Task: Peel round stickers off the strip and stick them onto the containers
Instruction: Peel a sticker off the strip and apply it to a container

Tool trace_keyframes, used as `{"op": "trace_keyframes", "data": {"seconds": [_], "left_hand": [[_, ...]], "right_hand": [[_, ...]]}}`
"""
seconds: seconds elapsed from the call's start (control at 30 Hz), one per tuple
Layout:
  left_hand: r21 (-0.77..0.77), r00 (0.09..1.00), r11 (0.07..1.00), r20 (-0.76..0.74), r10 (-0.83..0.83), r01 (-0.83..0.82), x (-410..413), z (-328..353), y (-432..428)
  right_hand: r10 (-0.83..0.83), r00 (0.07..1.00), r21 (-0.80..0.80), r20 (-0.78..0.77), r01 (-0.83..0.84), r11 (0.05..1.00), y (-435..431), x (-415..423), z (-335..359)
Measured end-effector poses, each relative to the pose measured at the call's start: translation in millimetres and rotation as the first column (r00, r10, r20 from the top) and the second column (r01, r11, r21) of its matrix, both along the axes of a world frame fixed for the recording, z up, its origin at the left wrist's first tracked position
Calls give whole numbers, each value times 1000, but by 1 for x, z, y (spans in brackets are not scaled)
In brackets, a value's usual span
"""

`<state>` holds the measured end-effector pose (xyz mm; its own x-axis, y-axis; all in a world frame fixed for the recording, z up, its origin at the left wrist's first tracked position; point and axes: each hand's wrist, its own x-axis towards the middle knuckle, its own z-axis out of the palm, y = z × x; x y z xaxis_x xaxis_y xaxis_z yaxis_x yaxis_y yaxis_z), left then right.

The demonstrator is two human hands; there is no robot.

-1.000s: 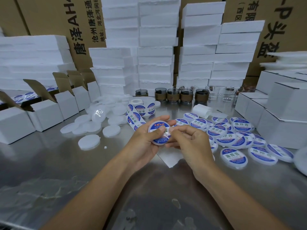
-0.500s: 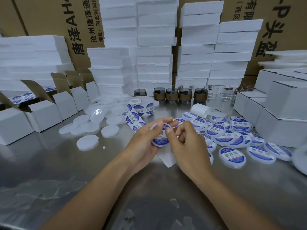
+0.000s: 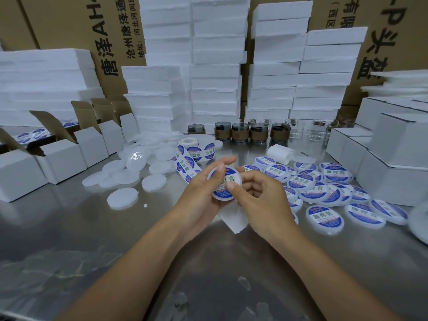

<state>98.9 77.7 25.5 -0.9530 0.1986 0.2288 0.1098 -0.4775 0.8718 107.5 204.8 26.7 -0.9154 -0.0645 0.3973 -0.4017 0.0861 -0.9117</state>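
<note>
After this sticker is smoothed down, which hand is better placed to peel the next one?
Probably right: the left hand grips the container, the right hand only presses its thumb on the sticker, and the sticker strip lies within reach just beyond.

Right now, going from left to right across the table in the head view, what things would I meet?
Open white boxes → plain white lids → sticker strip → held container → labelled containers → closed white boxes.
</note>
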Motion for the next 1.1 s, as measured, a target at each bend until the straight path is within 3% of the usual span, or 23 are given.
{"op": "trace_keyframes", "data": {"seconds": [0.13,0.4,0.8,1.1], "left_hand": [[-227,993,967,-58,104,-114,0,-4,-1],[-348,979,918,-135,153,-191,3,-4,3],[-366,967,897,-151,205,-248,5,-3,2],[-307,957,907,-68,282,-289,5,1,1]], "right_hand": [[-114,993,-92,12,114,989,2,-2,0],[-221,975,-68,-2,220,973,4,-3,-1],[-218,974,-52,-61,215,975,5,0,1],[-79,990,52,-115,86,995,5,-1,-2]]}}
